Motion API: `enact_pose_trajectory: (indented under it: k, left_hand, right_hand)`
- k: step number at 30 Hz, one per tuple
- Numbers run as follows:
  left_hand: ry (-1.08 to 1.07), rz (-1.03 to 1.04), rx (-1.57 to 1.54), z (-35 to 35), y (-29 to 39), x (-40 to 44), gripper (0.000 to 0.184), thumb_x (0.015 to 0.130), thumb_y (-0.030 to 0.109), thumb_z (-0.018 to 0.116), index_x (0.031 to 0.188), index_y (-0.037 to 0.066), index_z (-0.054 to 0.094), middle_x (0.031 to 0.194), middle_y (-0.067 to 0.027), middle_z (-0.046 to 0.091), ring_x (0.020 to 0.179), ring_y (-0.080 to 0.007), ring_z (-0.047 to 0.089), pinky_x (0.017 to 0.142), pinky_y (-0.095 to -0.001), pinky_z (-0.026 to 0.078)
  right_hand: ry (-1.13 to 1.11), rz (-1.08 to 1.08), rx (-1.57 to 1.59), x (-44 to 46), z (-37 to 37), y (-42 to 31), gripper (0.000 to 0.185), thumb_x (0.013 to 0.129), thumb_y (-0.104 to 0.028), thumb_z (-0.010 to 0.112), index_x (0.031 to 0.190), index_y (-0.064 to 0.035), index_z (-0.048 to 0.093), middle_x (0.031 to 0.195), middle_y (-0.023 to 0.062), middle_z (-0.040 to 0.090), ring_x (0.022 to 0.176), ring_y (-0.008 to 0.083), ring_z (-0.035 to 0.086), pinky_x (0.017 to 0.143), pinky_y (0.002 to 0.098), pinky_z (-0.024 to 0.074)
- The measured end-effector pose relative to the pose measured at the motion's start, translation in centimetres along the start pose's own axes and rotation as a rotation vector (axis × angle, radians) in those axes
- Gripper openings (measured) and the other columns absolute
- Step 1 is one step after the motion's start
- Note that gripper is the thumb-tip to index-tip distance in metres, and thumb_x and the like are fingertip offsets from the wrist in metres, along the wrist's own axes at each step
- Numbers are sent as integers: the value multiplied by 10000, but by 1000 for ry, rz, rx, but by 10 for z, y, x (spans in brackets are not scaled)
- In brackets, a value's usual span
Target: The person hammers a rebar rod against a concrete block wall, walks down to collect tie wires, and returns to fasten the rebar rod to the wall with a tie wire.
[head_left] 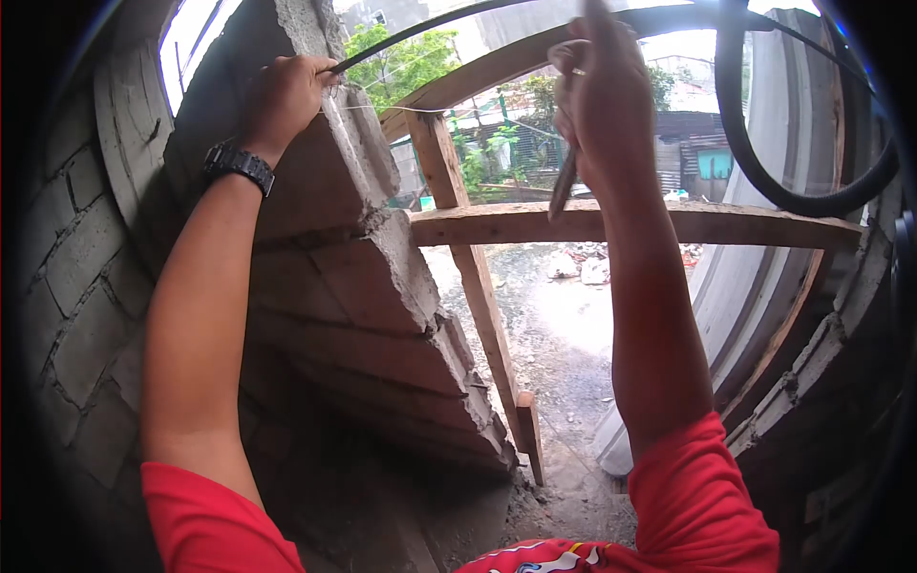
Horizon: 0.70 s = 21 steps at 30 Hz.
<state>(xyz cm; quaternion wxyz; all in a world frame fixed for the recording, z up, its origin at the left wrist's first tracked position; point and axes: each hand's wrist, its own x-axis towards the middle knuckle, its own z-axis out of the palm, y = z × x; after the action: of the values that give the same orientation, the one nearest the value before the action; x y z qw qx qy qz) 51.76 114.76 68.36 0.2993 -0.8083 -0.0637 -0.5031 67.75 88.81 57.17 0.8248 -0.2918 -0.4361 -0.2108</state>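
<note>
While the left hand (287,95) is gripping a black cable (430,31), the right hand (611,110) is clutching a tool (564,186)

As the left fingers are pressing together around the thin, smooth cable, it is arching away from beside the broken wall (344,277) toward the top of the view. The right fingers are curling into a fist around the tool, whose dark, narrow end is sticking out below; blur is hiding its exact kind. A chunky black watch (239,167) is circling the left wrist, and a thick black hose (778,196) is looping down on the right in a round curve.

Rough grey blocks are forming the broken wall, and more blocks (81,258) are lining the shadowed far left. A coarse wooden crossbeam (525,225) is spanning the opening, a slim wooden post (487,315) is running above and below it, and pale metal sheets (764,143) are standing on the right. Outside, bright stony ground (549,382) and green leaves (415,67) are showing.

Open space is surrounding the right hand, while the left is sitting close against the wall's jagged edge. The tool's tip is overlapping the crossbeam in view; whether they are touching, I cannot tell.
</note>
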Motion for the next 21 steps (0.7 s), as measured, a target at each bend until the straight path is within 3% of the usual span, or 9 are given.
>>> enact_pose_trajectory:
  k: [5,8,9,11,12,14,15,18,21]
  left_hand:
    - [3,29,-19,10,-13,4,193,945,155,701,1112,83,766,971,-203,720,934,-360,725,755,-401,568]
    - [-26,35,-66,12,-18,6,211,936,155,715,1127,79,761,986,-206,721,944,-349,733,759,-385,565]
    - [-4,60,-101,14,-22,7,209,911,207,744,1093,110,779,935,-184,728,898,-345,733,748,-398,569]
    - [25,85,-131,13,-25,9,210,886,260,774,1058,141,796,883,-163,734,852,-341,734,737,-412,573]
    - [21,91,-87,10,-23,9,209,888,255,773,1059,139,797,885,-157,737,848,-339,735,732,-411,570]
    - [12,94,-35,6,-19,9,207,890,251,772,1061,137,797,887,-151,740,844,-337,737,727,-411,568]
    - [-13,78,-30,3,-17,9,207,891,245,772,1063,134,796,885,-148,743,837,-325,742,717,-402,563]
    - [-62,86,-66,1,-24,14,210,893,237,773,1070,126,794,873,-147,746,807,-297,749,697,-379,552]
    - [-112,86,-79,-5,-16,17,221,894,235,775,1082,121,791,857,-148,750,764,-257,749,678,-353,535]
  right_hand:
    - [27,-391,191,-45,-30,-48,509,1087,-540,331,1071,-76,540,690,22,453,510,98,324,509,269,303]
    - [-138,-420,300,-62,-51,-72,554,1101,-561,263,980,-83,514,595,-23,372,437,78,241,427,262,246]
    - [-408,-334,346,-67,-58,-77,549,1097,-568,266,954,-89,493,577,-25,357,434,78,245,430,275,253]
    - [-545,-29,294,-107,-75,-70,539,1110,-518,284,873,-86,502,552,3,406,415,131,383,441,314,386]
    - [-436,441,347,-148,-88,-63,559,1106,-488,351,873,-29,568,661,-1,495,478,66,415,425,236,307]
    - [-685,1053,138,-197,-107,-22,420,1079,-476,490,999,-70,560,740,-11,490,577,48,428,471,228,325]
    - [-722,1288,283,-209,-109,-19,358,1052,-447,576,1082,-90,570,814,-12,508,629,46,434,505,227,348]
    - [-979,895,-237,-271,-132,34,309,1063,-306,586,1234,-49,600,790,-25,541,635,61,509,551,250,425]
    - [-831,1181,169,-232,-134,15,331,1088,-272,533,1309,-35,601,766,-12,565,610,62,541,559,250,460]
